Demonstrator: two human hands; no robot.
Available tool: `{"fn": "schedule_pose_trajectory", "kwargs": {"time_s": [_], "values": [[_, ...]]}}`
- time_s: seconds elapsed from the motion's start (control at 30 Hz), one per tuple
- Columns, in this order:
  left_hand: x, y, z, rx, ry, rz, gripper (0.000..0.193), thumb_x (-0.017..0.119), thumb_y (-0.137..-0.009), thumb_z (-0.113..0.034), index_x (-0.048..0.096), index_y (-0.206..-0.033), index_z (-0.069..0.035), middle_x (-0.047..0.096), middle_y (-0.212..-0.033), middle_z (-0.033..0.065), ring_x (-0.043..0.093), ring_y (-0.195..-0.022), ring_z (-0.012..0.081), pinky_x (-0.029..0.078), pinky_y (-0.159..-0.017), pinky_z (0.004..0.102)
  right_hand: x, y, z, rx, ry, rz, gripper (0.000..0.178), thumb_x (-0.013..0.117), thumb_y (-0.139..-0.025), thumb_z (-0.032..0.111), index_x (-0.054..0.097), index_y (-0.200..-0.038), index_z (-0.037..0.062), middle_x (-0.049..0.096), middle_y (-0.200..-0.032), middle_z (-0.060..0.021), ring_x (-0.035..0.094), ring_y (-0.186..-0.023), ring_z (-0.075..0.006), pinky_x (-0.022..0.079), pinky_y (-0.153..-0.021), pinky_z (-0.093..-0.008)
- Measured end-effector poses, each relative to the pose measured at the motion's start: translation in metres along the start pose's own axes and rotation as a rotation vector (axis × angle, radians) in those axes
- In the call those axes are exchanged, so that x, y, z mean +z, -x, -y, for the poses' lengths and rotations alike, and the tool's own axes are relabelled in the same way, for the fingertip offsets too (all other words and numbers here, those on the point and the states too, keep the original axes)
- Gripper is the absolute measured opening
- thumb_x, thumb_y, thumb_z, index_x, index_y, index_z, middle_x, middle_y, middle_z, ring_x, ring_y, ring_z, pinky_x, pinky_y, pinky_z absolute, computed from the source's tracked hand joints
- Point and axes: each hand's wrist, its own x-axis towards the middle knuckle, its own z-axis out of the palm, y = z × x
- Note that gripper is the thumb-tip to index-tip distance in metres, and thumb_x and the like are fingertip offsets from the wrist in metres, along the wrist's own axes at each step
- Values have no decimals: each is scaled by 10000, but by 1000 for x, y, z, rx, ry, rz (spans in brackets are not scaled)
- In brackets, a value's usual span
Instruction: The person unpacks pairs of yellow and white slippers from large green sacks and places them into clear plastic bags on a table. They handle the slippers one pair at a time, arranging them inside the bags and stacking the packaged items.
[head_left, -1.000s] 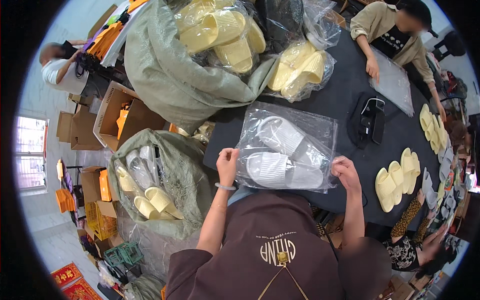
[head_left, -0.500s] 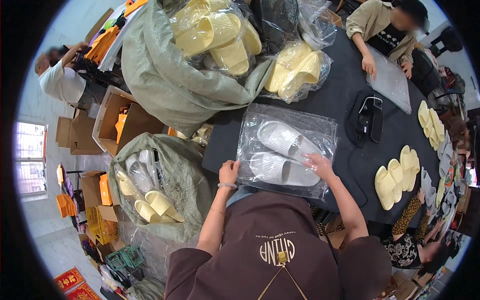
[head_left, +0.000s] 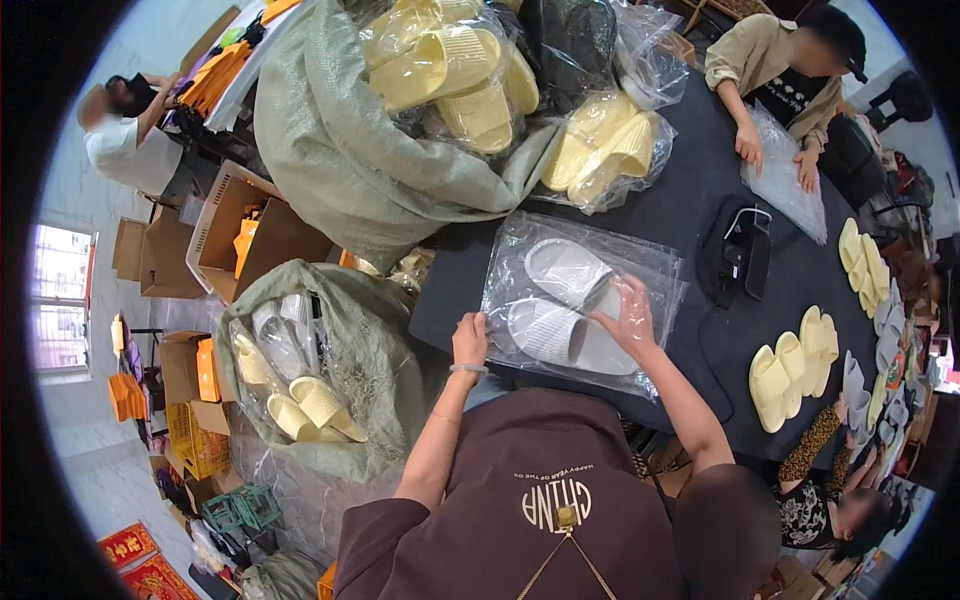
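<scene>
A pair of light grey slippers with ribbed straps point(head_left: 548, 332) lies in a clear plastic bag point(head_left: 500, 255) on the black table in front of me. The closed fingers of my left hand point(head_left: 470, 342) pinch the bag's left edge. My right hand point(head_left: 632, 318) is over the sole ends of the pair, its thumb and fingers bent around the slippers. Whether that hand is inside the bag or on top of the film, I cannot tell.
Big woven sacks point(head_left: 330, 150) with bagged yellow slippers stand at the left. Bagged yellow slippers point(head_left: 605, 150) lie behind my work. A black device point(head_left: 745, 255) and loose yellow slippers point(head_left: 770, 388) are at the right. Across the table, a co-worker handles clear bags point(head_left: 785, 175).
My right hand has shifted up and its fingers now reach further over the slippers. The upper slipper sits more angled. My left hand keeps its hold on the bag's edge.
</scene>
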Motion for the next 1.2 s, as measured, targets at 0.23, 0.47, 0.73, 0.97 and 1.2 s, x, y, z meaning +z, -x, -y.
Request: {"fn": "schedule_pose_trajectory", "kwargs": {"time_s": [0.23, 0.47, 0.73, 0.97, 1.2], "values": [[-18, 2, 40, -68, 211, 149, 310, 561, -922, -265, 607, -972, 37, 671, -826, 88, 641, -715, 145, 497, -653, 275, 22, 5, 10, -253, -29, 63, 381, 721, -664, 265, 600, -916, 5, 550, -982, -191, 502, -1007, -335, 414, -839, -466], [-22, 1, 27, -137, 282, 205, 187, 622, -862, -162, 605, -888, 22, 663, -774, 67, 639, -670, 139, 511, -625, 280, 55, -25, 11, -45, 267, 264, 236, 647, -580, 142, 654, -756, -15, 575, -965, -173, 494, -1002, -346, 378, -875, -452], [-11, -6, 36, -53, 22, 136, 157, 573, -837, -131, 559, -877, 20, 640, -769, 167, 653, -719, 290, 508, -656, 378, -44, -18, -2, -128, 292, 164, 197, 616, -567, 64, 678, -750, 23, 577, -1042, -153, 502, -1024, -319, 381, -881, -465], [3, 0, 30, -3, -120, -17, 150, 518, -846, -102, 524, -898, 39, 607, -839, 244, 593, -831, 411, 464, -741, 453, -154, -5, -20, 96, 482, -5, 160, 576, -591, 19, 648, -730, -17, 566, -1009, -153, 488, -1003, -313, 349, -882, -436], [-6, 7, 14, 34, -86, -35, 261, 599, -857, -215, 531, -911, 31, 598, -843, 227, 585, -836, 390, 454, -736, 447, -217, -8, -23, 179, 194, -682, 350, 614, -743, 130, 622, -1039, -56, 575, -1110, -215, 509, -1063, -395, 374, -917, -455]]}}
